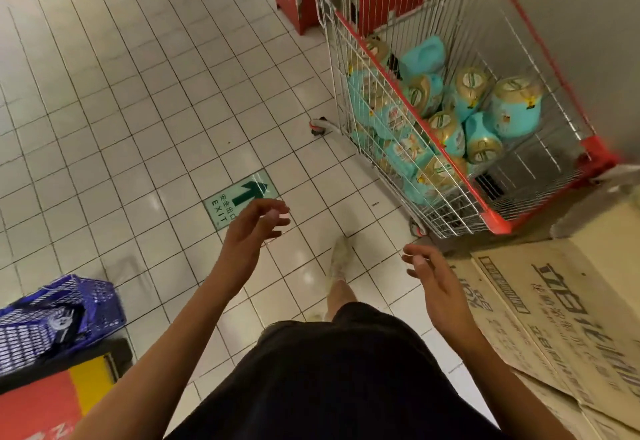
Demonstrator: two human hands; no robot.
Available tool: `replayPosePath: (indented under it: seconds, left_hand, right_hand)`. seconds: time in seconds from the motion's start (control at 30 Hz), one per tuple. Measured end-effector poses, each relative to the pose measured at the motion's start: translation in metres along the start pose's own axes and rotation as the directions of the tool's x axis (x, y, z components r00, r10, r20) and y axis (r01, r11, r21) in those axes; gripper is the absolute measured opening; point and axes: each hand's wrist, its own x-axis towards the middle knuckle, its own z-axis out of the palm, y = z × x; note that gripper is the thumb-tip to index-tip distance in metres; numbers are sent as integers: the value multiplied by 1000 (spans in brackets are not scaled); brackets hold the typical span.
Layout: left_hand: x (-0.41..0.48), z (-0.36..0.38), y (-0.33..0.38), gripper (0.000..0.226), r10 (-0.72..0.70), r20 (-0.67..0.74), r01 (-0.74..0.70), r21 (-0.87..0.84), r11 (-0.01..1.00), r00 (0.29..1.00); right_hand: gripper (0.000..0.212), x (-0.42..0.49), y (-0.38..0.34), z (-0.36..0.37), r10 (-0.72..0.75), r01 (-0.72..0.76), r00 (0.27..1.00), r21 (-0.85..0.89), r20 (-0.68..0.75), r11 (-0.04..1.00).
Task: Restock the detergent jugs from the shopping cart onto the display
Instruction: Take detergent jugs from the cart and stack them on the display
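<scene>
1. Turquoise plastic detergent jugs with gold caps lie heaped inside the silver wire shopping cart with a red rim, ahead and to the right on the white tiled floor.
2. Left hand and right hand: both released, fingers loosely curled, grasping nothing, well apart from the cart.
3. Judgement: the step in hand is the reach for a jug. Advise closing on the cart's near end, taking a topmost jug by its handle and supporting its base, so the heap does not shift.
4. Display not identifiable; printed brown cardboard lies at right.
</scene>
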Motion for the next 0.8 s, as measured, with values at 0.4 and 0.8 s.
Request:
replayPosePath:
  seconds: [0.4, 0.8]
  left_hand:
    - [152, -13, 41, 49, -114, -60, 120, 119, 986, 992]
    - [397, 28, 86, 30, -179, 184, 143, 192, 971, 967]
  right_hand:
    - [54, 240, -78, -13, -80, 78, 993, 37, 84, 996]
    - [65, 392, -119, -45, 45, -34, 989, 79, -144, 996]
